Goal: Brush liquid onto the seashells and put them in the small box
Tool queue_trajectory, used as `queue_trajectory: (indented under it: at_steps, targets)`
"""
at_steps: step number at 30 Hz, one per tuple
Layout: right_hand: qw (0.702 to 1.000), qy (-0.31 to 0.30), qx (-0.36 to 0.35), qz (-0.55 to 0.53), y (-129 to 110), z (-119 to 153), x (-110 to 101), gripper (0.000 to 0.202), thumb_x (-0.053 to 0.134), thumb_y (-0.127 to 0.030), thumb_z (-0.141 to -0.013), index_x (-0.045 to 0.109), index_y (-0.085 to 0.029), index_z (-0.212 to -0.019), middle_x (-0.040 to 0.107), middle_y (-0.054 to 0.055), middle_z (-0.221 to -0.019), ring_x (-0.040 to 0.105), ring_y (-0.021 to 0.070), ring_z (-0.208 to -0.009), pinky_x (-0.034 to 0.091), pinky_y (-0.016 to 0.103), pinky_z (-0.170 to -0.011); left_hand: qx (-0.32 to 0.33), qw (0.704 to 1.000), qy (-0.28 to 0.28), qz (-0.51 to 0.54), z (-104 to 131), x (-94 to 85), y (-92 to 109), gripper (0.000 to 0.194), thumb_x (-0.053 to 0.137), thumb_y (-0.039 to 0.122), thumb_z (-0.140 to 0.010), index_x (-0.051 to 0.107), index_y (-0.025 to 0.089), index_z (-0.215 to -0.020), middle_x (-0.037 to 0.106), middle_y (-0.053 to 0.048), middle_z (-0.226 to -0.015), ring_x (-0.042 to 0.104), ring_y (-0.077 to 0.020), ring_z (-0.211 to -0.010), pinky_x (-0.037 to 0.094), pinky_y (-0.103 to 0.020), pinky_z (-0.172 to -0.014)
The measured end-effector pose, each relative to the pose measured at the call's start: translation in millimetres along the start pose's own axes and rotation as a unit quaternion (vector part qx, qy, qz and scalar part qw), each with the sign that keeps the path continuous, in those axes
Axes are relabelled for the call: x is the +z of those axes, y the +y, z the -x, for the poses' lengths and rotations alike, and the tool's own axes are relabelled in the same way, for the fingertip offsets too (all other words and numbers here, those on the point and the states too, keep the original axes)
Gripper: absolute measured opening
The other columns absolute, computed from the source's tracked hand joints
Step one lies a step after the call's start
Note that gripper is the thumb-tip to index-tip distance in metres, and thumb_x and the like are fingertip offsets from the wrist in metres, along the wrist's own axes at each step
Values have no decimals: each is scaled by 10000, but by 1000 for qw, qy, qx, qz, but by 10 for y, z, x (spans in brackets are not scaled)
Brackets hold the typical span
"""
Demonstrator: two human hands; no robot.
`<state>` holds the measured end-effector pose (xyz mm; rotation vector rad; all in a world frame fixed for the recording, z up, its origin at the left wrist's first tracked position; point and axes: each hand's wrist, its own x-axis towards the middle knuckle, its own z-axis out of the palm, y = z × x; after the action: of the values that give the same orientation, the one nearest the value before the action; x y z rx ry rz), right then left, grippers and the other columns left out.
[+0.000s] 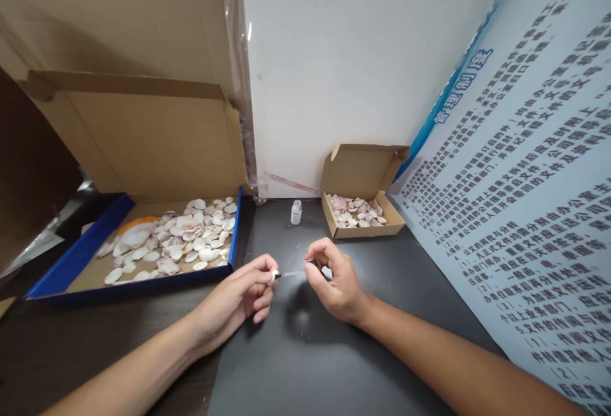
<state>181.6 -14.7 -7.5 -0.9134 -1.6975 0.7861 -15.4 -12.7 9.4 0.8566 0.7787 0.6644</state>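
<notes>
Between thumb and forefinger, my left hand (248, 285) pinches a small whitish piece (273, 277), perhaps a shell. A thin brush (291, 273) with a dark tip spans the gap between my hands, its tip at the whitish piece. My right hand (337, 279) is curled, thumb and forefinger pressed around the brush's other end, which they mostly hide. Beyond my hands a small clear bottle (296, 212) with a label stands upright on the dark table.
On the left, a large blue-edged box (81, 263) holds many shells (191, 238). A smaller cardboard box (365, 233) with shells (358, 212) lies open at the back right. A white wall (334, 72) rises behind, and a printed poster (525, 168) slants along the right.
</notes>
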Motion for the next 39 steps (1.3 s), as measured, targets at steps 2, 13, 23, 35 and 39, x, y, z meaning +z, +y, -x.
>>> queue_trajectory:
  at_steps: [2, 13, 23, 35, 39]
  targets:
    - [1000, 7, 9, 17, -4, -2, 1, 71, 521, -186, -845, 460, -208, -876, 331, -91, -568, 312, 76, -459, 260, 197, -442, -1, 1000, 1, -6, -1, 5, 0, 73, 491, 210, -864, 437, 191, -820, 343, 53, -640, 292, -75, -505, 283, -196, -455]
    - [1000, 12, -8, 20, 5, 4, 14, 55, 496, -177, -843, 459, -207, -869, 352, -86, -575, 351, 77, -466, 300, 196, -460, -9, 1000, -1, -15, 5, 15, -8, 118, 506, 262, -862, 423, 201, -806, 300, 68, -574, 242, -84, -505, 276, -190, -460]
    - [1000, -5, 0, 21, -8, -4, 8, 43, 490, -197, -849, 449, -208, -855, 373, -73, -586, 366, 85, -493, 320, 203, -479, -4, 1000, 3, 3, -2, 21, -10, 99, 520, 237, -846, 450, 192, -791, 368, 53, -620, 313, -76, -492, 333, -186, -439]
    - [999, 0, -7, 35, 12, 3, -1, 58, 477, -203, -840, 428, -214, -870, 375, -78, -579, 373, 89, -484, 320, 209, -477, 10, 1000, -3, 28, -9, 10, 3, 97, 502, 230, -867, 488, 166, -794, 457, 33, -713, 364, -59, -472, 385, -188, -409]
    - [998, -9, 7, 55, 12, 11, 1, 98, 512, -204, -810, 436, -216, -869, 371, -82, -573, 374, 90, -484, 324, 207, -477, 9, 1000, 4, 25, -8, 24, 8, 94, 512, 232, -863, 507, 158, -804, 500, 18, -743, 375, -55, -453, 384, -191, -391]
